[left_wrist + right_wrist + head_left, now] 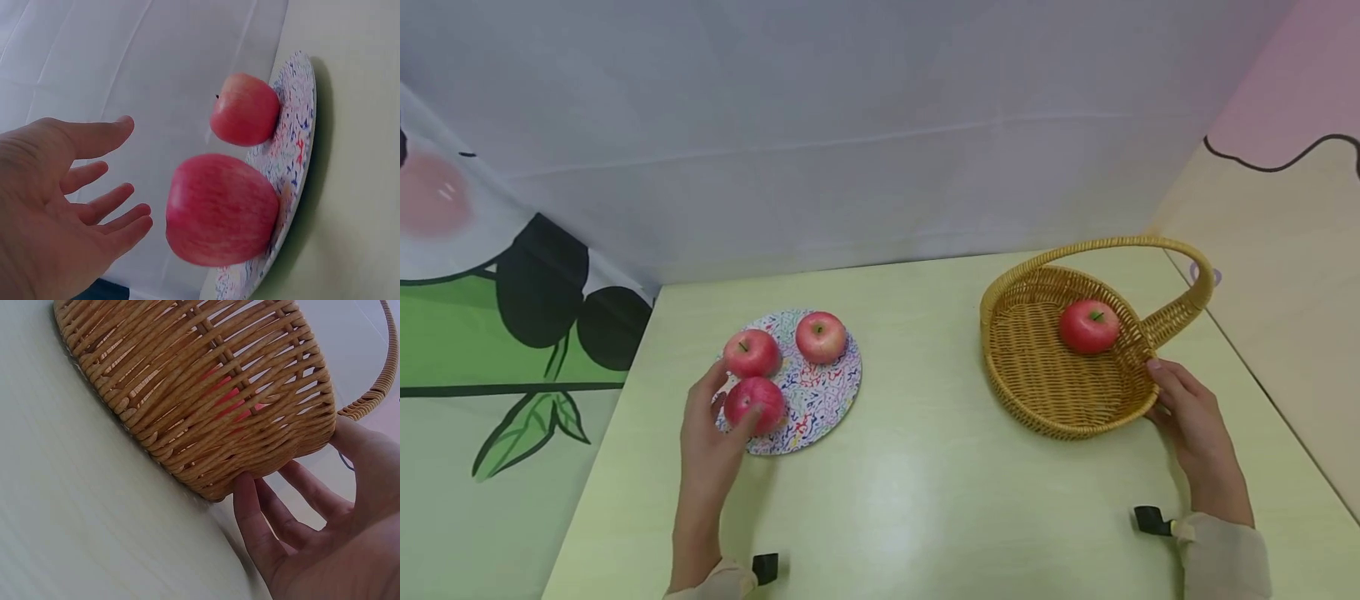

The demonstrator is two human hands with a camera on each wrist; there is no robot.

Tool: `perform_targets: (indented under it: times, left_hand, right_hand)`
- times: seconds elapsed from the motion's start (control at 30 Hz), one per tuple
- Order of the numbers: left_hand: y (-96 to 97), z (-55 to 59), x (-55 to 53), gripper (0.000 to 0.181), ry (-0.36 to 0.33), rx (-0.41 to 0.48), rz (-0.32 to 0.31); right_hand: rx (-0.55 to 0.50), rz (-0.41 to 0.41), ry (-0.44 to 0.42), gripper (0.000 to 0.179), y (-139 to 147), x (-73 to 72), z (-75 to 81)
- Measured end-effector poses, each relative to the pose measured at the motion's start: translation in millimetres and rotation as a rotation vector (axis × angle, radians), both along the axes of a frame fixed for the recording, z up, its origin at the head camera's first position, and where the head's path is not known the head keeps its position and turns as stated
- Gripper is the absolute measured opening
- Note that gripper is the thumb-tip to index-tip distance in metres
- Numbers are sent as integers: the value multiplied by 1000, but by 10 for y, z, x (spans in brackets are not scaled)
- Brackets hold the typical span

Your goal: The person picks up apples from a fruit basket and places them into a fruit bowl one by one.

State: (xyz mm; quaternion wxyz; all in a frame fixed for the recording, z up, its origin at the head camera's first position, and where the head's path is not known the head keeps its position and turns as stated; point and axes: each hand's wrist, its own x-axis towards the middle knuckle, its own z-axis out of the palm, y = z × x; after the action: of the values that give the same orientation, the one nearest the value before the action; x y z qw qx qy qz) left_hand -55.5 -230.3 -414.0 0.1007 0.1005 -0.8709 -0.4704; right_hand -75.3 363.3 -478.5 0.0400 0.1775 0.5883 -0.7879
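Observation:
Three red apples lie on a round plate (823, 404) with a multicoloured speckled pattern, at the left of the table. My left hand (709, 446) is beside the nearest apple (754, 405), thumb and fingers spread around it. In the left wrist view a gap shows between those fingers (128, 234) and the apple (222, 209). At the right, my right hand (1198, 429) grips the rim of a round wicker basket (1030, 358), thumb over the edge and fingers against the outer wall, as the right wrist view shows. One red apple (1089, 326) sits inside the basket.
The basket's tall handle (1120, 242) arches over its far side. The pale table (917, 467) meets a whitish cloth backdrop (880, 200) at its far edge. Printed panels stand at the left and right. A small black device (765, 568) is at the left wrist, another (1150, 521) at the right.

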Motion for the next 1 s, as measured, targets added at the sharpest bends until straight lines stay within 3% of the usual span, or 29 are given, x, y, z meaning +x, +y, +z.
perform_targets:
  times: [0.2,0.47,1.0]
  left_hand:
    - [149,42,-62,83,61,17,-96]
    - [384,37,-192,75,57,3,-261]
    - [914,129,-325,73,46,130,-442]
  right_hand:
    - [5,4,-14,15,6,-30,6]
    - [35,7,-43,15,4,-52,-1]
    - [15,24,-10,14,-13,11,21]
